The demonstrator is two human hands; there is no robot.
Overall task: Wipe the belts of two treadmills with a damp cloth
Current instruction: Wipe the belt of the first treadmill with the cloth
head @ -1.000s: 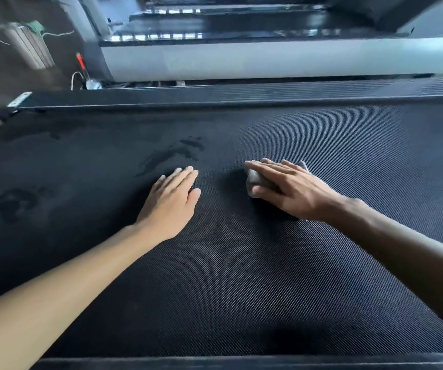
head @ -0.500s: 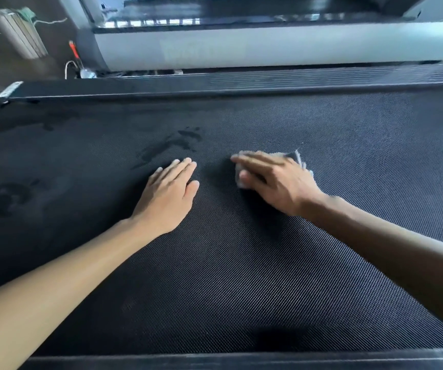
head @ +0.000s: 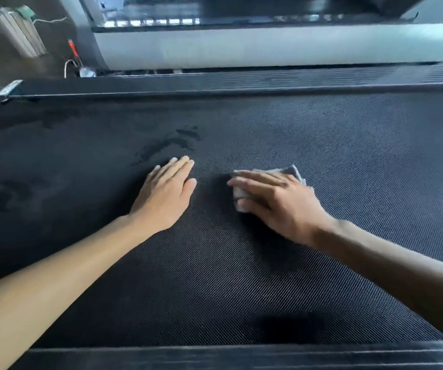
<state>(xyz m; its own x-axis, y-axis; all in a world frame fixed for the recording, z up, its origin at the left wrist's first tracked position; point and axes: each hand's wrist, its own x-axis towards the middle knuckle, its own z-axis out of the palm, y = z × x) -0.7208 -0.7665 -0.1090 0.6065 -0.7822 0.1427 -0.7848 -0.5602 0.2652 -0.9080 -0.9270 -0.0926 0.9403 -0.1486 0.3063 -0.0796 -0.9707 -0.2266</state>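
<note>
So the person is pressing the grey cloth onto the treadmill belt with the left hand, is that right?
No, it is the other hand. The head view shows the right hand pressing the grey cloth onto the treadmill belt; the left hand lies flat on the belt beside it, without cloth.

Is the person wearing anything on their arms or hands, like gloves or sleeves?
Nothing visible. The left hand and right hand show no gloves or rings. The left forearm and right forearm are uncovered to the frame edge: no sleeves, watch or bracelet.
</note>
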